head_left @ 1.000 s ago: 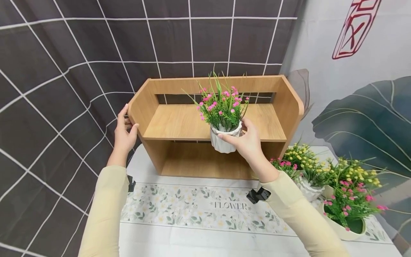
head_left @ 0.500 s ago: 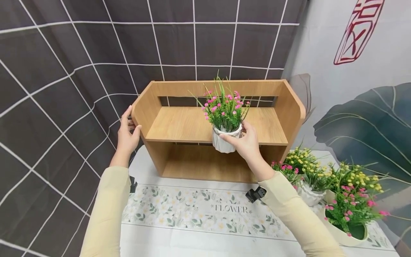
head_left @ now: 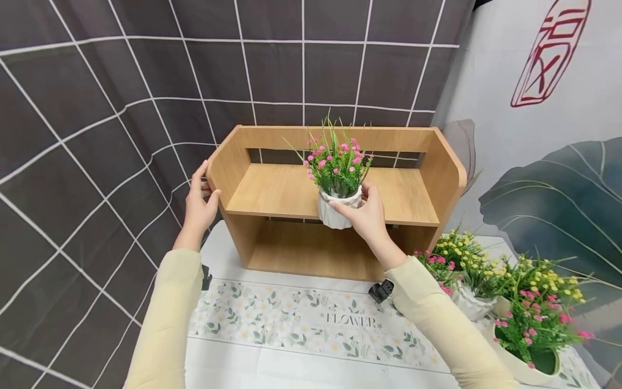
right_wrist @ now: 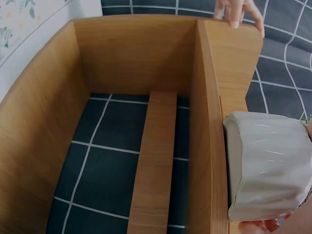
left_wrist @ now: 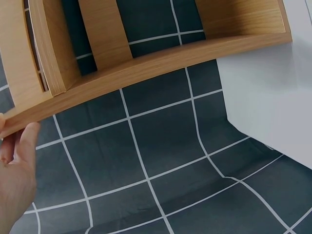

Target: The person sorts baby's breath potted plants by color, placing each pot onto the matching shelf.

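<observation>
My right hand (head_left: 366,213) grips a white ribbed flower pot (head_left: 335,213) from its right side, thumb across the front. Pink flowers and green grass blades (head_left: 337,162) rise from the pot, which stands upright. It is at the front edge of the upper board (head_left: 277,189) of a two-tier wooden shelf (head_left: 238,232). In the right wrist view the pot (right_wrist: 273,165) lies close along that board; whether they touch I cannot tell. My left hand (head_left: 199,202) holds the shelf's left side panel (head_left: 225,173) by its edge, as the left wrist view also shows.
Several potted plants with yellow flowers (head_left: 459,248) and pink flowers (head_left: 532,319) stand right of the shelf, one in a cream planter (head_left: 525,370). A floral runner (head_left: 291,319) lies on the white table before the shelf. A dark gridded curtain (head_left: 330,70) hangs behind.
The flower pot in my right hand has moved slightly left and a little up relative to the shelf. My left hand stays on the side panel. The head view has shifted slightly.
</observation>
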Motion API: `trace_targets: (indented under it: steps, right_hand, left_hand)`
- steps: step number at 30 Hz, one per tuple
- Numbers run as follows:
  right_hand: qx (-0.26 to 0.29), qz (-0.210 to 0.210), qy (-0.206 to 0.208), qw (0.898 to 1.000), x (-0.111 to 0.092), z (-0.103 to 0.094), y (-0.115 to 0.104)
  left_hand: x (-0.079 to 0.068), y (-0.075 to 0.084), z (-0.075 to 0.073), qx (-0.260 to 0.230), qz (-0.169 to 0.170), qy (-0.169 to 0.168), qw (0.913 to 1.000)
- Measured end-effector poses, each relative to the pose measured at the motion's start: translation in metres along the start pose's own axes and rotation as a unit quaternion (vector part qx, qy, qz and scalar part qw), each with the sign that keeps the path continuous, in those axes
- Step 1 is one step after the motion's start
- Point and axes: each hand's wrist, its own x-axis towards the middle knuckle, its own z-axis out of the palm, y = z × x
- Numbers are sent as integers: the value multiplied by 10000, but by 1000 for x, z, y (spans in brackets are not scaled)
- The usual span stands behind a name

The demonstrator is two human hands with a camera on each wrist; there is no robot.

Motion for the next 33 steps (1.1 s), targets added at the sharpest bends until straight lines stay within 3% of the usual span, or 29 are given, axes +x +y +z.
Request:
trace_targets:
  steps: [14,17,23,33]
  right_hand:
    - [-690,-164,-17,9975,9,13,-7]
    - [-782,-41,-124,9969,11,13,-11]
    - [-646,281,-429,9966,14,13,-20]
    - [23,259,-736,9969,9,17,-17]
  left_hand:
    - [-1,1,1,-76,-88,-1,9999]
    - [0,1,2,-100,-69,6,9999]
    - [0,2,3,-102,-35,20,9999]
    - [1,1,4,-101,-63,38,9999]
